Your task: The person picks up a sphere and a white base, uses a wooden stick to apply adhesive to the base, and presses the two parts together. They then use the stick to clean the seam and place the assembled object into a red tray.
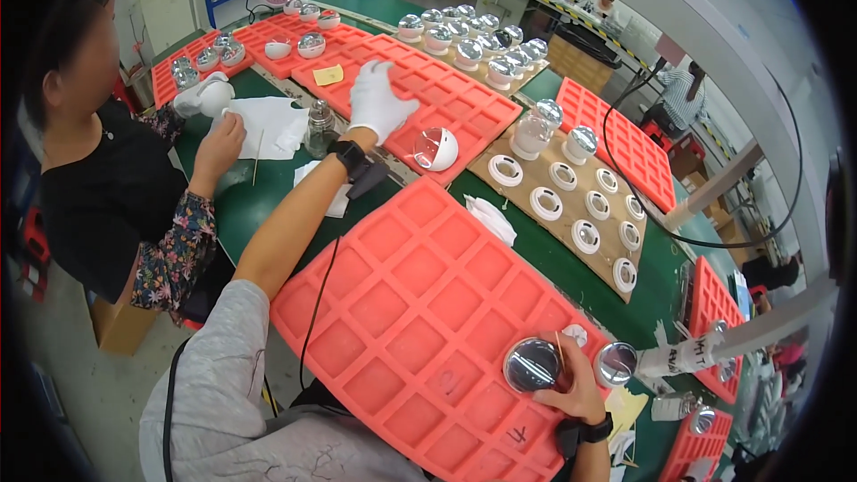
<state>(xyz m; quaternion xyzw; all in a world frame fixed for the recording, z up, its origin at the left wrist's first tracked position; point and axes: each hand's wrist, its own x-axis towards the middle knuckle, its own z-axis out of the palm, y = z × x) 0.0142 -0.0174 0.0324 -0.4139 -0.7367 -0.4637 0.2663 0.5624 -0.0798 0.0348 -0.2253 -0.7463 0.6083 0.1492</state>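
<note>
My left hand (pixel 379 100), in a white glove, is raised over a red foam tray with its fingers spread and nothing in them. Just right of it, a white ball-shaped housing with a clear dome (pixel 436 149) sits on that tray. My bare right hand (pixel 578 388) is closed around the edge of a dark, shiny dome (pixel 533 364) above the near red tray (pixel 393 312). A thin stick (pixel 561 353) also shows at its fingers. Another shiny round dome (pixel 616 363) rests beyond that hand. A small white wad (pixel 576 334) lies beside its fingertips.
A brown board (pixel 571 214) carries several white rings and domed units. More shiny domes (pixel 469 54) stand at the back. At left, a co-worker's hands (pixel 217 125) hold a white ball over white cloths. A grey post (pixel 750 339) and a hanging black cable (pixel 714 244) are at right.
</note>
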